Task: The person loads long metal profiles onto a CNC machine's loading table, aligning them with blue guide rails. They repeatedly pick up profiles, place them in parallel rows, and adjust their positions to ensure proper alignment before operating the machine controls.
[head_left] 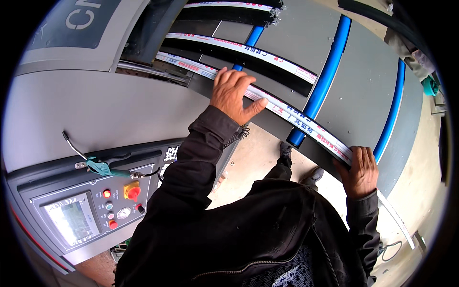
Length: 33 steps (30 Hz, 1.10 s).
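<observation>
A long dark profile bar (306, 125), covered by white protective film with red and blue print, runs slantwise from the machine opening toward the right. Over its middle lies my left hand (233, 94), fingers bent across the far edge and thumb resting on the film. My right hand (359, 173) grips the near right end, with its fingers on the far side and thumb on the near side. Just beyond lies a second film-covered profile (282, 64), apart from the held one. Part of another film-covered profile (229, 5) shows at the top.
Blue rollers (330, 62) cross the grey machine table (368, 91). At left stands the machine housing (86, 110), with a control panel (103, 196) of buttons and a screen. A teal air gun (99, 166) lies above the panel. A pale strip (396, 220) leans at lower right.
</observation>
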Available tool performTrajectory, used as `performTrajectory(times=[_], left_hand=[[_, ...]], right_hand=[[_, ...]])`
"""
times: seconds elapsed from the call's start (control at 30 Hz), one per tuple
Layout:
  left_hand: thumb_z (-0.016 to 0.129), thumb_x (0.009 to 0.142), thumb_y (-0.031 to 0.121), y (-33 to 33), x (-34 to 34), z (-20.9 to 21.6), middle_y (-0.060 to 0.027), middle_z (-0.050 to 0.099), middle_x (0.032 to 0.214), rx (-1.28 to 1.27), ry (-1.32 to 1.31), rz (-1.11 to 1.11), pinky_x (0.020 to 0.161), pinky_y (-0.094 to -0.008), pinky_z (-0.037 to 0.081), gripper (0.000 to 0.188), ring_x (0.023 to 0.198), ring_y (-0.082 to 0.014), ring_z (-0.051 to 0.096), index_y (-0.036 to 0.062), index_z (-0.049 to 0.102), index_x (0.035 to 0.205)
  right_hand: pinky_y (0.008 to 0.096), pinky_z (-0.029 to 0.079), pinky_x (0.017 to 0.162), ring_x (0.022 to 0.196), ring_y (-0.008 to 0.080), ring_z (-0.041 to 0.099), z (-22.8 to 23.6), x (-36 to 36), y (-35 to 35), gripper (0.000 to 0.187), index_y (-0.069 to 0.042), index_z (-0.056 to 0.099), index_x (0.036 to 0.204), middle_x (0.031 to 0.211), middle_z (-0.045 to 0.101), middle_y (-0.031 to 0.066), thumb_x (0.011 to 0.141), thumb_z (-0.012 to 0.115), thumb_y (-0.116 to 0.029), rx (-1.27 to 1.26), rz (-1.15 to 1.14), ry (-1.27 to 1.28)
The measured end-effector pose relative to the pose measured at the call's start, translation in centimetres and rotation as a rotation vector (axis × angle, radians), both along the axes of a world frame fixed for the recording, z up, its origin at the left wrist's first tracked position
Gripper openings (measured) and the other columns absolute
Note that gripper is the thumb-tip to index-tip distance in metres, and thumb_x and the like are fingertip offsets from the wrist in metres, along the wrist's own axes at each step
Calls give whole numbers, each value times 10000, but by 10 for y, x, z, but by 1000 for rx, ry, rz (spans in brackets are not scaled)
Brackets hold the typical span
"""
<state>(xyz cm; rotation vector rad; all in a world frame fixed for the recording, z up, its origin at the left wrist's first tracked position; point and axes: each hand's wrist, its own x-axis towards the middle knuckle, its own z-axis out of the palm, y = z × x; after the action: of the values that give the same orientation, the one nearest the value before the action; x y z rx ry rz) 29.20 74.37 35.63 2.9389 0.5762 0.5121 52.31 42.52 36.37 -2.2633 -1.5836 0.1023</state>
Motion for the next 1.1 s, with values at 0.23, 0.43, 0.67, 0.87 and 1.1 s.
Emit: performTrajectory(times=[0.23,0.43,0.67,0.87,1.1], left_hand=[[604,941,545,-13,28,2,-136,644,993,-131,65,-50,1089,-519,349,535,1009,-345,585,15,639,1004],[680,904,375,-37,40,4,-142,643,955,-130,-28,-92,1008,-494,408,346,929,-362,597,31,652,929],[588,965,247,-61,53,4,-123,650,1001,-146,35,-116,1022,-482,395,220,996,-343,592,39,646,1001],[563,984,262,-50,52,5,-113,659,1001,-141,53,-119,977,-450,401,229,981,-333,585,53,657,990],[511,1025,312,-53,52,-3,-106,669,1012,-152,43,-87,963,-432,402,311,974,-315,585,46,668,989]], right_hand=[[437,505,791,899,337,591,-7,-18,42,467,-8,543,997,921,592,149,738,839,-260,-45,38,20],[389,508,808,887,295,594,-4,-33,72,435,-11,583,974,887,604,128,832,760,-382,-90,99,28],[355,507,768,906,254,627,-16,-46,92,318,-21,606,932,869,627,96,818,697,-303,27,63,-32],[389,509,794,886,273,626,5,-29,48,453,-2,593,1066,932,639,117,793,788,-307,78,-45,160],[448,514,917,963,294,645,8,0,-62,528,-11,625,1127,1027,661,135,731,856,-272,88,-186,62]])
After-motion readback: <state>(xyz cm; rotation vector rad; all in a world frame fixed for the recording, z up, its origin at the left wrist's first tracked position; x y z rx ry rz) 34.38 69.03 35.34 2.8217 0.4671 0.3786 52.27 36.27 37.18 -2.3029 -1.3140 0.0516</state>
